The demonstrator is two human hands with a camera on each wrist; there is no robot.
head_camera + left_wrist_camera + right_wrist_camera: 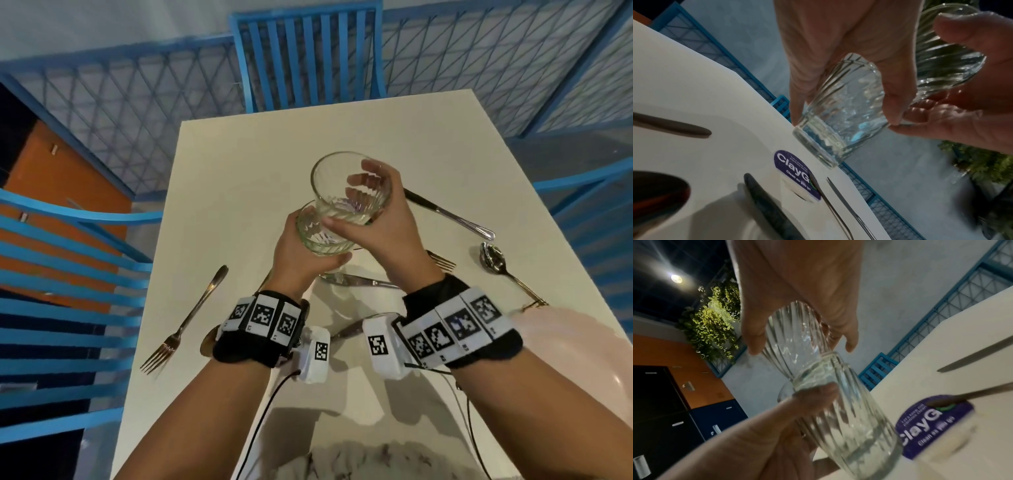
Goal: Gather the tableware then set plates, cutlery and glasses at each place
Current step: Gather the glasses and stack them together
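Observation:
Two ribbed clear glasses are held above the cream table [239,171], one nested partway in the other. My right hand [356,202] grips the upper glass [329,178] round its wall. My left hand [308,248] grips the lower glass [330,241] from below. In the left wrist view my left hand [840,120] holds the lower glass [838,129], with the upper glass [947,53] behind it. In the right wrist view my right hand [797,347] wraps the upper glass [795,337], whose base sits inside the lower glass [849,418]. Both glasses are tilted.
Cutlery lies scattered on the table: a fork [185,325] at left, a knife [445,212] and spoon [493,260] at right, another knife [359,281] under my hands. A pink plate [565,342] sits near right. Blue chairs [68,274] flank the table.

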